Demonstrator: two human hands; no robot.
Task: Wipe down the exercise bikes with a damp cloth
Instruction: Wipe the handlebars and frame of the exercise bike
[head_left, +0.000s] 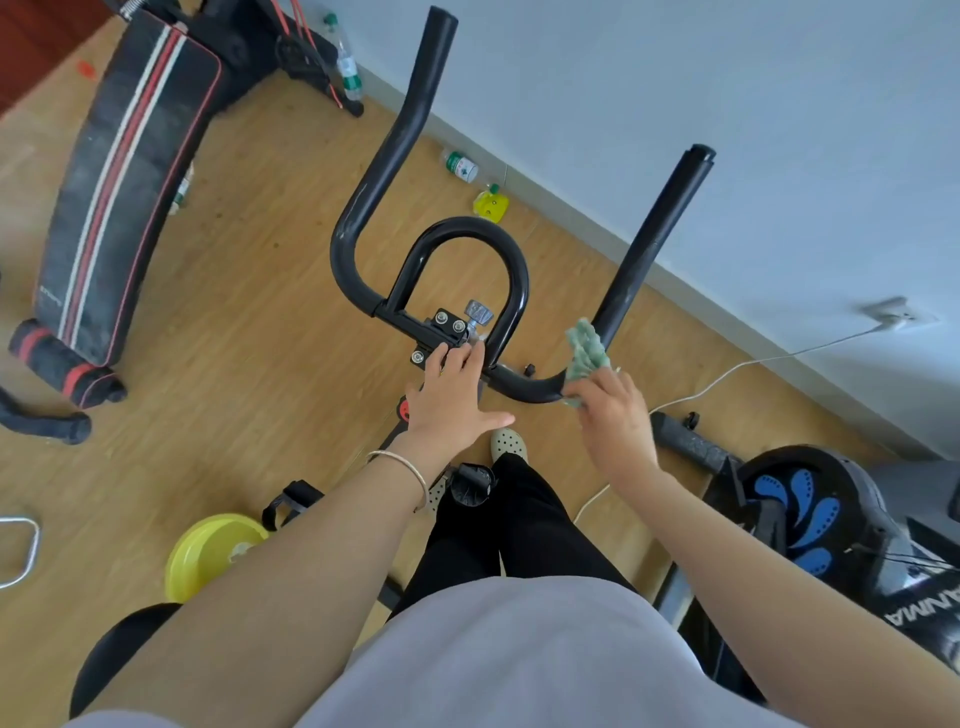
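Here, left hand (452, 395): flat, fingers straight, resting on the stem clamp (448, 323).
Right hand (615, 421): grips the green cloth (587, 353) against the right bend of the handlebar (530, 391).
Risk, as I judge: the loosely bunched cloth slips off, or the white cable (727, 372) snags the shoe (509, 442).

The handlebars (387, 171) are black, the cloth (587, 352) pale green. Far left, the sit-up board (124, 176) is black with red and white stripes; near left the bowl (193, 545) is yellow, and the black wheel cover (854, 486) at right bears blue petal shapes.
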